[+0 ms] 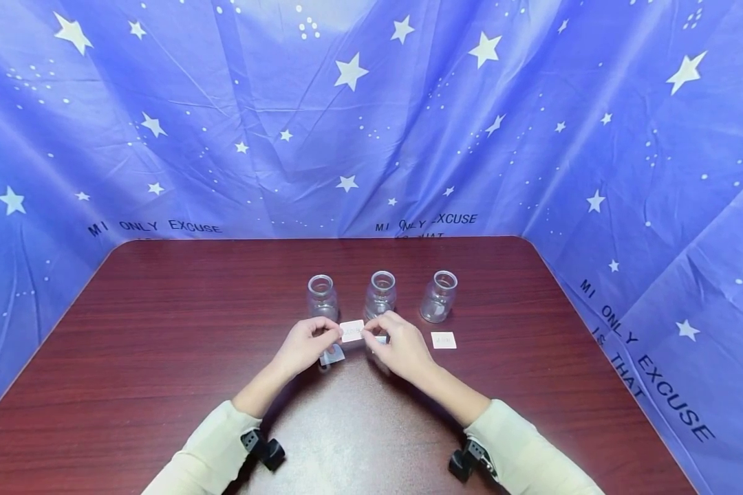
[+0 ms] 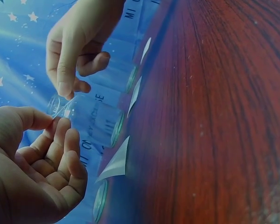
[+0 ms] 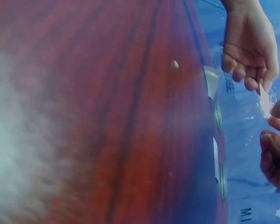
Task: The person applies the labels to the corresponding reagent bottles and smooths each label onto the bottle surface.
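Observation:
A small white label (image 1: 351,331) with handwriting on it is held up in front of the glass jars. My left hand (image 1: 306,342) pinches its left edge between thumb and fingertip. At the opposite edge, my right hand (image 1: 404,345) pinches it too. Below the left hand, a pale, bluish piece of paper (image 1: 332,355) lies on the table, one edge lifted in the left wrist view. Another white piece (image 1: 379,340) is mostly hidden by the right hand. A written label (image 1: 444,340) lies farther right. The writing is too small to read.
Three open clear glass jars stand in a row behind the hands: a left jar (image 1: 322,299), a middle jar (image 1: 381,292) and a right jar (image 1: 438,302). The dark red wooden table (image 1: 179,330) meets a blue star-patterned curtain (image 1: 285,172) at back and sides.

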The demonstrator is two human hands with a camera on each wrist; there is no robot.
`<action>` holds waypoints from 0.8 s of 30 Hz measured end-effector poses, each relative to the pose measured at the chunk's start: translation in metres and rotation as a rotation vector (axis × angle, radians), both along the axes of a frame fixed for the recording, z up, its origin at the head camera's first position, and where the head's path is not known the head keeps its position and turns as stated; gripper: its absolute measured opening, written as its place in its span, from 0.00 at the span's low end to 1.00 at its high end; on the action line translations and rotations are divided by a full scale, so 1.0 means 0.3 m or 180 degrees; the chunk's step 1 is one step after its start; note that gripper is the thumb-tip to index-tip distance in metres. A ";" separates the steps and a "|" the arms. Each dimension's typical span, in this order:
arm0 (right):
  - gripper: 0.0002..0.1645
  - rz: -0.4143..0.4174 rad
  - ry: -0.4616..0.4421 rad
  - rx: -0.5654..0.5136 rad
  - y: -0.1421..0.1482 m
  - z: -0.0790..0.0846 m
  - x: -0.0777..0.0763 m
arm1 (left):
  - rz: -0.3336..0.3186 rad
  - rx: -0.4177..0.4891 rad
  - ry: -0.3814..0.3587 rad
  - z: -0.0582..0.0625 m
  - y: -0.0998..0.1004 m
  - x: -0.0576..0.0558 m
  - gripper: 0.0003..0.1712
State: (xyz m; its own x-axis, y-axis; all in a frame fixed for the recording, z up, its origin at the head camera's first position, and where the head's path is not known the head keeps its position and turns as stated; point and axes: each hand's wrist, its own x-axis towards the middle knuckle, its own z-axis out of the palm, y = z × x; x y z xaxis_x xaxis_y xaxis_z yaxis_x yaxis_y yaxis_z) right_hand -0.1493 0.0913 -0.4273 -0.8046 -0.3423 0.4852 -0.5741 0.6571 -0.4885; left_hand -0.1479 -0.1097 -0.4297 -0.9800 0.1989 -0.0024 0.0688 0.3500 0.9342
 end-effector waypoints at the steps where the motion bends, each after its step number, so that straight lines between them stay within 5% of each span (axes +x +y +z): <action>1: 0.02 -0.0035 -0.0166 -0.0076 0.002 0.001 -0.006 | 0.0001 0.0007 -0.0001 0.000 0.001 0.001 0.07; 7: 0.03 -0.0048 -0.0984 -0.0498 0.004 0.006 -0.029 | 0.0029 0.0013 -0.0006 0.006 0.002 0.005 0.07; 11: 0.04 -0.0015 -0.1275 -0.0601 -0.005 0.011 -0.032 | 0.0022 -0.0081 0.0014 0.009 -0.008 0.005 0.07; 24: 0.03 0.0148 -0.1226 -0.0560 -0.043 0.007 -0.033 | 0.0164 -0.0640 0.0327 0.000 -0.054 -0.004 0.07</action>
State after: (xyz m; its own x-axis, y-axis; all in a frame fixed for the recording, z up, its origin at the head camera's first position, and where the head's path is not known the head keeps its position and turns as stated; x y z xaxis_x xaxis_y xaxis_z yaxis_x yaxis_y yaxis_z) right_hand -0.1591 0.0783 -0.4252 -0.9242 -0.3213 0.2063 -0.3547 0.5223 -0.7755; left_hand -0.1492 -0.1259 -0.4297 -0.9860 0.1541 0.0636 0.1372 0.5339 0.8344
